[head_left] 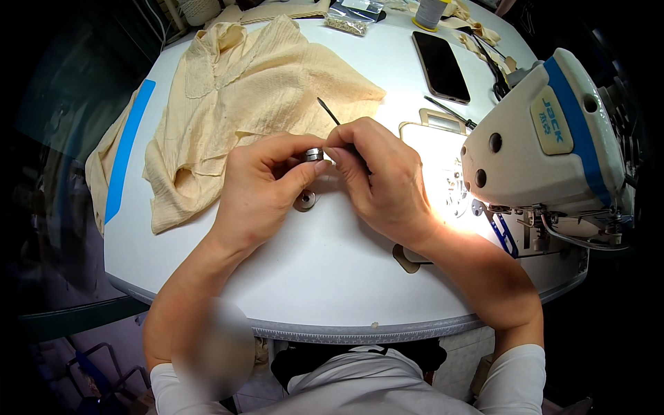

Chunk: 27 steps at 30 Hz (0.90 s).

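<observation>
Near the middle of the table, my left hand [259, 180] is closed, with a small shiny metal bobbin case [313, 154] pinched between thumb and fingers. My right hand [384, 173] is closed beside it, thumb and forefinger pressed together close to the bobbin case. A thin dark tool with a pointed tip [327, 109] sticks up and left out of the right hand; its other end is hidden in the palm. Whether a thread lies between the right fingertips is too small to tell. Below the left fingers, a round metal bobbin [305, 200] rests on the white tabletop [311, 277].
A cream garment [256, 83] spreads across the far left. At the right stands a sewing machine [546, 138] with its lamp lit. Beyond my right hand lie a phone [440, 67] and a screwdriver [449, 112]. A small plastic bag [353, 17] and a grey thread spool [430, 12] are farther back.
</observation>
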### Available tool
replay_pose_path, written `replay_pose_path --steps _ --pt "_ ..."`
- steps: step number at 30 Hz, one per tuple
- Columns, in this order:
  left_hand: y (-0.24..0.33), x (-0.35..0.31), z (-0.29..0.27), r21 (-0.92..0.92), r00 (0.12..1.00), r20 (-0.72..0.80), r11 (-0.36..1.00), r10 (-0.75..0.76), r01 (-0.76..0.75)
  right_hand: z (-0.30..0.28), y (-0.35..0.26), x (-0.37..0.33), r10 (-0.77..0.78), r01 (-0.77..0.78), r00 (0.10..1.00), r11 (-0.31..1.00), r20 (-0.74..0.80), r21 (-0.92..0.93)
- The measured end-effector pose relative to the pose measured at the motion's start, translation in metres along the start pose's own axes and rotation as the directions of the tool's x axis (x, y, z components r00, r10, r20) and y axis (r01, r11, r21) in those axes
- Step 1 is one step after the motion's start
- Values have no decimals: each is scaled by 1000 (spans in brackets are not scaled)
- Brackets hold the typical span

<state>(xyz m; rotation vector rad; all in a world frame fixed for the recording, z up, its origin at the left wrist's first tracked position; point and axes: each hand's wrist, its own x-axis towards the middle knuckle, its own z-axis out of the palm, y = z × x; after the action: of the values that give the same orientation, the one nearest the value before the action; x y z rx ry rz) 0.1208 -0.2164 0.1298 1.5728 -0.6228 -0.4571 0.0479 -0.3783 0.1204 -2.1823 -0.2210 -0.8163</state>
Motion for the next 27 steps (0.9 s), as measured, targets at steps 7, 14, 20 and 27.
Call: replay_pose_path --steps 7,14,20,27 --pt "0 2 -1 94 998 29 993 64 -67 0 2 -1 -23 23 1000 1000 -1 -6" --pt "-2 3 -1 131 995 15 986 101 -102 3 1 -2 7 -7 1000 1000 2 26" --pt "-2 2 -1 234 989 22 961 149 -150 7 0 -3 124 -124 992 983 7 136" --pt "-2 1 -1 219 993 26 968 116 -119 6 -4 -3 155 -155 988 976 14 152"
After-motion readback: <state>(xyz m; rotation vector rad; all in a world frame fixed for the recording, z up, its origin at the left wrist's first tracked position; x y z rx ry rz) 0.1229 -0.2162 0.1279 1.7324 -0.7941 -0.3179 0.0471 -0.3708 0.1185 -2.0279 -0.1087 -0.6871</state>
